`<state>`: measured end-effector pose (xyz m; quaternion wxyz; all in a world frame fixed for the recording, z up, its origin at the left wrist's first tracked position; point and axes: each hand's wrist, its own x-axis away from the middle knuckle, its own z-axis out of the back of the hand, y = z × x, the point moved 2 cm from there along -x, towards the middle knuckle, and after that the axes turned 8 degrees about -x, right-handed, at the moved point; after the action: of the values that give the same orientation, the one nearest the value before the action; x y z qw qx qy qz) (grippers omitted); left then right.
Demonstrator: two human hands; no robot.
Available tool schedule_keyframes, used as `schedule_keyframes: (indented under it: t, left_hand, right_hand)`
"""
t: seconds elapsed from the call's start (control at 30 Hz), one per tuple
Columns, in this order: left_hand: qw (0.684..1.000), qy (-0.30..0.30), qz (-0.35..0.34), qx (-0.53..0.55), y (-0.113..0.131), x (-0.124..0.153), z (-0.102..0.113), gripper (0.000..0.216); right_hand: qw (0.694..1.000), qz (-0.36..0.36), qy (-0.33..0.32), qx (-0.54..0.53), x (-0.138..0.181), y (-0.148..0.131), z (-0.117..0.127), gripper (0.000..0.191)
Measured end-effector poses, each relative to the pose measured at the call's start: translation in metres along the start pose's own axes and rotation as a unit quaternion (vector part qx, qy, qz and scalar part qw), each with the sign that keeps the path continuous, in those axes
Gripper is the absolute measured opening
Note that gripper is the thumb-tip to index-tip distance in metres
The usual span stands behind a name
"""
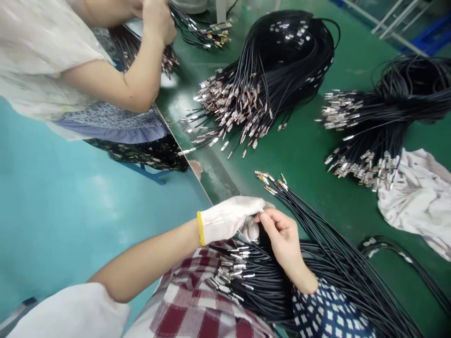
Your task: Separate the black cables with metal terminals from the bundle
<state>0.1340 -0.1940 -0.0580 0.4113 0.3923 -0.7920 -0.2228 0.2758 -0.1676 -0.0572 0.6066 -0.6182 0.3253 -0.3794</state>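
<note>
My left hand [234, 217], in a white knit glove with a yellow cuff, is closed around a black cable whose metal end shows only in small part. Bare and pinching, my right hand [283, 234] meets the glove's fingertips at a small silver connector [261, 211]. Fingers cover most of it. Right below both hands, a thick bundle of black cables [271, 281] with silver connector ends lies against a red-and-white checked cloth [207, 291] on my lap. Beyond my right hand, a looser bundle of black cables [317, 218] stretches diagonally, some ends showing yellow.
A big coiled cable bundle [292, 61] rests on the green table [299, 159]. Farther right lie another bundle [394, 103] and a crumpled white cloth [419, 202]. At upper left a co-worker's arm [116, 82] reaches over more cables. The table's edge runs left of my hands.
</note>
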Motion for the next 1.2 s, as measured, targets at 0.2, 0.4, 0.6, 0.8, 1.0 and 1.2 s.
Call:
schedule_keyframes:
  t: [0.2, 0.4, 0.6, 0.8, 1.0, 1.2]
  left_hand:
    - [0.999, 0.013, 0.002, 0.037, -0.007, -0.009, 0.003, 0.039]
    - [0.998, -0.001, -0.027, 0.049, -0.008, -0.011, 0.006, 0.026]
    - [0.996, -0.033, -0.009, 0.080, -0.007, -0.010, -0.001, 0.028]
    - [0.995, 0.008, -0.038, 0.096, -0.007, -0.006, -0.007, 0.025]
    - [0.993, 0.050, -0.104, -0.034, -0.003, 0.008, 0.015, 0.043]
    - [0.967, 0.118, -0.142, -0.176, -0.005, 0.014, 0.008, 0.037]
  right_hand:
    - [1.000, 0.010, 0.015, 0.013, 0.000, 0.000, 0.001, 0.027]
    - [1.000, 0.006, -0.003, 0.001, 0.000, 0.003, 0.000, 0.027]
    - [0.999, -0.001, -0.033, -0.032, 0.002, 0.008, -0.002, 0.031]
    - [0.998, 0.043, -0.053, -0.011, 0.004, 0.004, -0.002, 0.030]
    - [0.999, 0.043, -0.023, -0.004, 0.005, 0.002, -0.001, 0.021]
    - [1.000, 0.025, -0.004, -0.007, 0.006, 0.004, -0.002, 0.016]
